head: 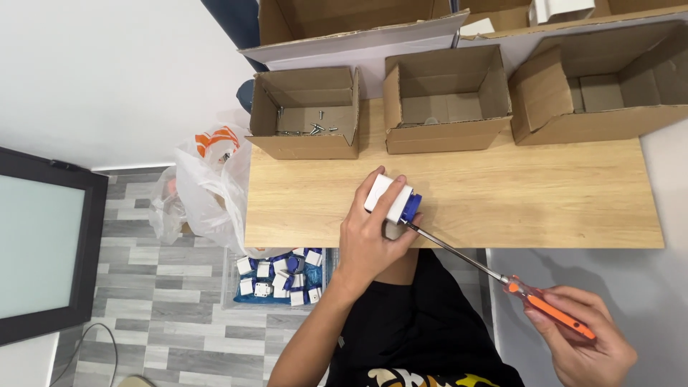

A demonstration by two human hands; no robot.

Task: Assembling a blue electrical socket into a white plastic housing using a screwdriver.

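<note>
We look down on a light wooden table (502, 201) set against a white wall (107, 72). At its far edge we see three open cardboard boxes (444, 100), with more cardboard behind them. The floor (165, 315) on the left is grey plank-pattern tile. We find a dark-framed frosted glass panel (36, 244) at the far left, a white plastic bag (208, 186) beside the table, and a clear bin (279, 279) of small white and blue parts under its near edge. Light is even.

Bright even indoor light, soft shadows, sharp focus, slight edge distortion.
</note>
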